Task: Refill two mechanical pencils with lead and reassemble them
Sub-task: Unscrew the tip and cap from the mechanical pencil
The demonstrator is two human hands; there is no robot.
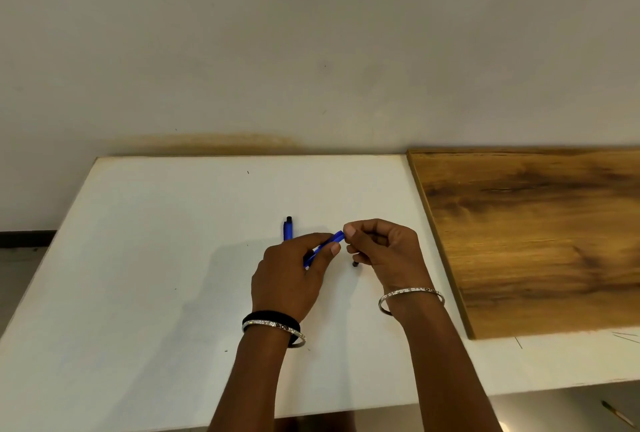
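Above the white table (138, 258), the left hand (287, 279) grips a blue pencil (327, 244) while the right hand (384, 251) pinches its raised end, a small black piece (355, 263) poking from its curled fingers, and a second pencil (288, 229) lies just beyond the left hand.

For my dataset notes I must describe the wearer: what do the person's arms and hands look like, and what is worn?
The forearms are bare; no sleeves show. The left hand and right hand wear no gloves. The left wrist carries a black band and a silver bangle with small glittering stones. The right wrist carries a second silver bangle.
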